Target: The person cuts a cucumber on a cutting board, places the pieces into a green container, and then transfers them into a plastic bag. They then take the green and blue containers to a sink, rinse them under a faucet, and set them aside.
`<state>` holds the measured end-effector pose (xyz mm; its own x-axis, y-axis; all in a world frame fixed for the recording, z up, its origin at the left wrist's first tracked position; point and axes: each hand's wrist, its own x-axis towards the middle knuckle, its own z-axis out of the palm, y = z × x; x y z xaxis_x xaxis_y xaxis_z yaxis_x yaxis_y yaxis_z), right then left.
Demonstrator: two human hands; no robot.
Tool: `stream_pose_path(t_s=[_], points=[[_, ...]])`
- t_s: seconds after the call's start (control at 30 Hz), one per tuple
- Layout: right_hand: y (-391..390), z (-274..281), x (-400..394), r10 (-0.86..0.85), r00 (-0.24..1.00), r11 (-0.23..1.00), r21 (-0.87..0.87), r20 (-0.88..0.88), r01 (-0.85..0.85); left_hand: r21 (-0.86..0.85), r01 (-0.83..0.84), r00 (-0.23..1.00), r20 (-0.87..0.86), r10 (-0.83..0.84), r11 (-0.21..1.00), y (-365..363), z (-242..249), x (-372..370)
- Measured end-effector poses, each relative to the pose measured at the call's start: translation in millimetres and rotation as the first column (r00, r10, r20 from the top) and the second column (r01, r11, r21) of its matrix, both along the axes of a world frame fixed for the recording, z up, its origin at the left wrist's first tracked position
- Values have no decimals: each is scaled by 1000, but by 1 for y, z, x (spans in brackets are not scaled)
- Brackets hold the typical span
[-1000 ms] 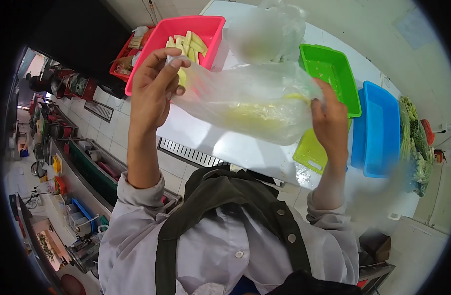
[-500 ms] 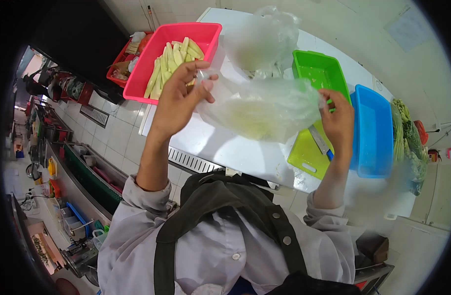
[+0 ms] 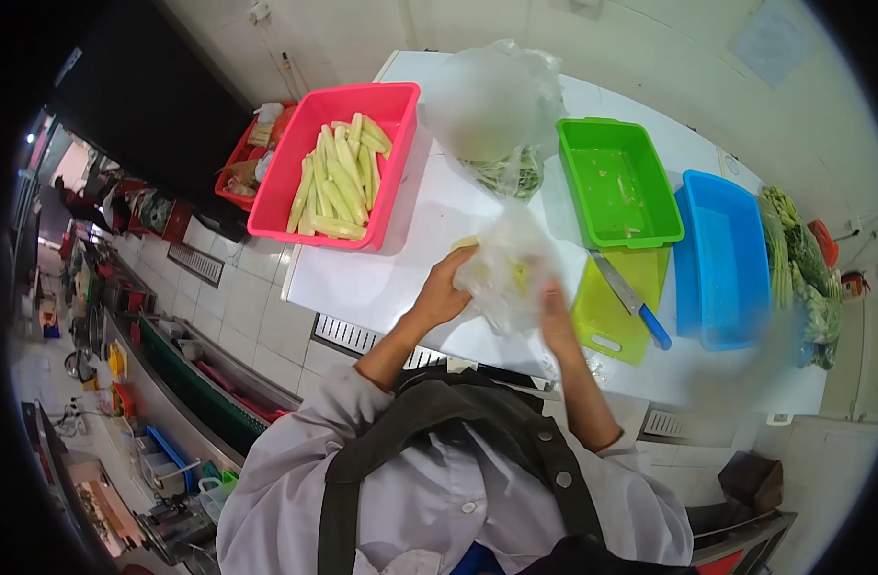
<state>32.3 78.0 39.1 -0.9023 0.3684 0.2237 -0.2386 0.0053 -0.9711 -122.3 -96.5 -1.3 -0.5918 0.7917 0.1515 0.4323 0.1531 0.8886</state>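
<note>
A clear plastic bag (image 3: 506,273) is bunched up over the near middle of the white table, with pale yellow-green pieces showing through it. My left hand (image 3: 444,289) is closed on the bag's left side, and a pale green piece (image 3: 466,242) pokes out by its fingertips. At the bag's right side is my right hand (image 3: 559,321), its fingers smeared by motion. Just right of it lies a yellow-green cutting board (image 3: 602,311), and a knife (image 3: 630,299) with a blue handle rests across that board.
Peeled pale green vegetable lengths (image 3: 338,182) fill part of a pink tub (image 3: 400,158) at left. A larger plastic bag (image 3: 496,115) with greens stands at the back. Right of it are a green tub (image 3: 592,230), a blue tub (image 3: 726,259) and bundled leafy vegetables (image 3: 808,278).
Both hands have come nearer to me and closer together. The plastic bag, stretched between them before, is now gathered up. My view has shifted, uncovering more of the pink tub and the knife.
</note>
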Motion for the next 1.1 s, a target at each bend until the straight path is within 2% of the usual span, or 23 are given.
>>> stream_pose_path(t_s=[0.03, 0.07, 0.1, 0.2, 0.27, 0.3, 0.33, 0.4, 0.43, 0.5, 0.53, 0.57, 0.6, 0.67, 0.77, 0.8, 0.87, 0.9, 0.93, 0.97, 1.0, 1.07, 1.1], points=[[-20, 7, 0, 104, 986, 985, 126, 131, -120, 1, 18, 1000, -3, -18, 1000, 4, 1, -1], [-28, 11, 1, 187, 944, 940, 228, 272, -252, 107, -89, 974, 218, 64, 990, 7, 3, -3], [-21, 0, 3, 172, 949, 945, 227, 266, -235, 179, -214, 893, 435, 118, 960, 8, 4, -8], [26, 4, 14, 326, 917, 943, -6, 230, -334, 419, -464, 792, 592, 153, 780, -10, 19, -27], [48, 17, 18, 367, 904, 930, -73, 221, -360, 162, -541, 696, 637, 331, 825, -11, 59, -46], [52, 18, 18, 363, 909, 932, -60, 206, -358, 163, -542, 698, 633, 334, 824, -9, 59, -45], [50, 15, 17, 208, 913, 855, 387, 352, -344, 172, -653, 597, 717, 361, 738, -3, 59, -41], [33, 4, 13, 4, 915, 582, 743, 403, -330, 176, -781, 439, 837, 327, 599, 9, 56, -27], [19, -5, 7, -20, 921, 550, 773, 390, -315, 184, -808, 393, 876, 281, 559, 17, 52, -17], [-13, -27, -16, -29, 942, 717, 664, 334, -213, 95, -734, 307, 930, 204, 673, 38, 68, 22], [-26, -38, -28, -64, 951, 835, 539, 301, -114, 109, -475, 616, 749, 242, 873, 38, 64, 39], [-36, -47, -43, -118, 950, 925, 380, 290, -1, 146, -244, 926, 328, 186, 959, 42, 54, 49], [-39, -55, -52, -177, 936, 972, 202, 305, 117, 143, -254, 924, 328, 196, 957, 41, 65, 47], [-31, -62, -65, -261, 895, 940, -115, 363, 321, -43, 161, 987, 25, -160, 986, 28, 105, 38], [3, -58, -68, -250, 878, 874, -296, 407, 386, -96, 304, 944, 161, -286, 948, 2, 125, -5], [7, -53, -68, -239, 886, 879, -300, 397, 371, -96, 308, 943, 159, -291, 947, 1, 119, -8], [14, -40, -66, -195, 909, 897, -308, 368, 318, -163, -25, 995, -95, 10, 986, -4, 89, -10], [12, -29, -65, -194, 909, 896, -310, 369, 317, -196, -7, 985, -173, -28, 981, 0, 67, -8], [6, -14, -64, -21, 955, 984, -163, 296, 72, -200, 18, 977, -204, -60, 980, 6, 55, -1], [2, 2, -63, 164, 953, 985, 8, 254, -172, -200, 60, 976, -193, -99, 978, 12, 40, 4], [0, 19, -61, 158, 953, 986, 12, 257, -166, -167, 89, 992, -77, -103, 982, 14, 17, 10], [-2, 53, -58, 328, 879, 879, 228, 347, -418, -68, 92, 969, 236, -74, 993, 6, -41, 14], [0, 69, -59, 317, 882, 882, 232, 349, -409, -27, 60, 931, 363, -46, 998, -2, -71, 13]])
